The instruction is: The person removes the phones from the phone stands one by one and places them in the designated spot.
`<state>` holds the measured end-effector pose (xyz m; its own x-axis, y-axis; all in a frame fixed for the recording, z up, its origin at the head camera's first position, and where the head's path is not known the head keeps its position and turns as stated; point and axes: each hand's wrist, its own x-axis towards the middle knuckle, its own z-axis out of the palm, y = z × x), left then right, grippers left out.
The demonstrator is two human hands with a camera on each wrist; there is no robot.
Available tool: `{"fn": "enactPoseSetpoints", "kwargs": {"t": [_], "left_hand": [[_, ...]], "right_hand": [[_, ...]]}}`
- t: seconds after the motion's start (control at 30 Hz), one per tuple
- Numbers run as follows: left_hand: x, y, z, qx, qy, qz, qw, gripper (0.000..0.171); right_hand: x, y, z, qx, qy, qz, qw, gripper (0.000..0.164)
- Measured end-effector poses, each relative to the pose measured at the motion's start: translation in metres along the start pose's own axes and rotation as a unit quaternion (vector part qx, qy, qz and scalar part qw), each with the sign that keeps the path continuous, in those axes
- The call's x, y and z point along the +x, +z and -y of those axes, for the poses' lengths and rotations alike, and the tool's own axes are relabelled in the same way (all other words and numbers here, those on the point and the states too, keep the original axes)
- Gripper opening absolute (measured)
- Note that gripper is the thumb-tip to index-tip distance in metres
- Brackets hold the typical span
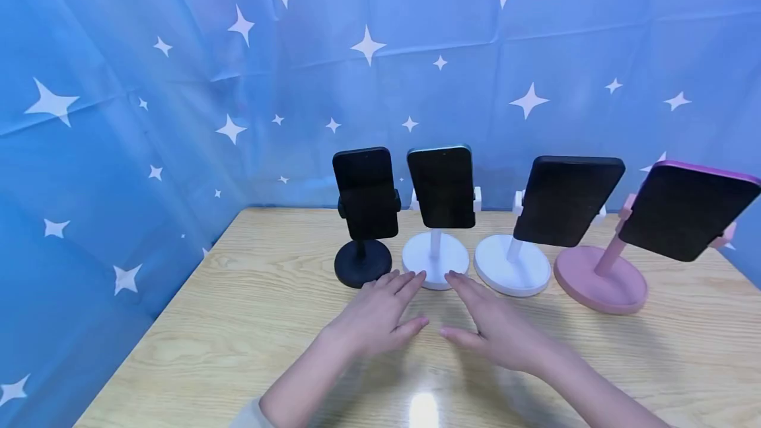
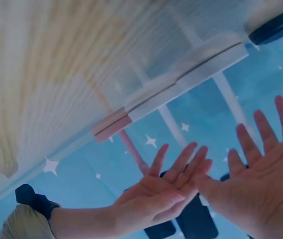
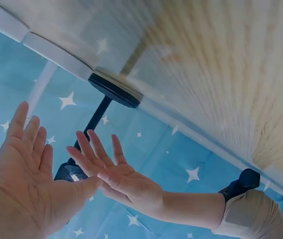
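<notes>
Both hands hold nothing and hover over the table with fingers extended. In the head view the left hand (image 1: 380,312) is in front of the black phone stand (image 1: 362,263), its fingertips near the first white stand (image 1: 436,259). The right hand (image 1: 496,322) is to its right, angled inward, in front of the two white stands. The black stand carries a dark phone (image 1: 365,193), and the first white one a phone with a teal edge (image 1: 442,187). Both wrist views show the hands apart from the stands, the left palm (image 2: 265,189) and right palm (image 3: 37,189) visible.
A second white stand (image 1: 512,266) bears a tilted black phone (image 1: 567,200). On the far right a pink stand (image 1: 600,279) bears a phone with a purple edge (image 1: 689,210). The wooden table (image 1: 238,322) ends at a blue star-patterned curtain (image 1: 178,84).
</notes>
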<state>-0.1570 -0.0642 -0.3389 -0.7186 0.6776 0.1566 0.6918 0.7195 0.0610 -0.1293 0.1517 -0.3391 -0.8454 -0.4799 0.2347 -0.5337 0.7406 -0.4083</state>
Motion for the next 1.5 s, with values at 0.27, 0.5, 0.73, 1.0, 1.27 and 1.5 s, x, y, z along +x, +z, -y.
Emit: {"fn": "enactPoseSetpoints", "kwargs": {"t": [0.27, 0.5, 0.73, 1.0, 1.27, 1.5], "left_hand": [[-0.010, 0.000, 0.007, -0.066, -0.039, -0.011, 0.9970, 0.064], [-0.021, -0.001, 0.013, -0.188, -0.103, -0.031, 0.9763, 0.060], [-0.025, -0.003, 0.019, -0.196, -0.118, -0.087, 0.9695, 0.057], [-0.028, -0.005, 0.023, -0.204, -0.158, -0.115, 0.9592, 0.052], [-0.028, -0.010, 0.030, -0.245, -0.182, -0.155, 0.9397, 0.042], [-0.028, -0.014, 0.033, -0.276, -0.197, -0.166, 0.9259, 0.040]], "right_hand": [[0.010, 0.003, 0.010, 0.043, 0.012, 0.003, 0.999, 0.069], [0.022, 0.011, 0.015, 0.087, 0.030, 0.012, 0.996, 0.067], [0.034, 0.013, 0.020, 0.154, 0.056, 0.009, 0.986, 0.066], [0.044, 0.014, 0.028, 0.193, 0.074, 0.007, 0.978, 0.067], [0.058, 0.016, 0.033, 0.222, 0.094, -0.023, 0.970, 0.065], [0.066, 0.017, 0.030, 0.275, 0.097, -0.048, 0.956, 0.065]]}}
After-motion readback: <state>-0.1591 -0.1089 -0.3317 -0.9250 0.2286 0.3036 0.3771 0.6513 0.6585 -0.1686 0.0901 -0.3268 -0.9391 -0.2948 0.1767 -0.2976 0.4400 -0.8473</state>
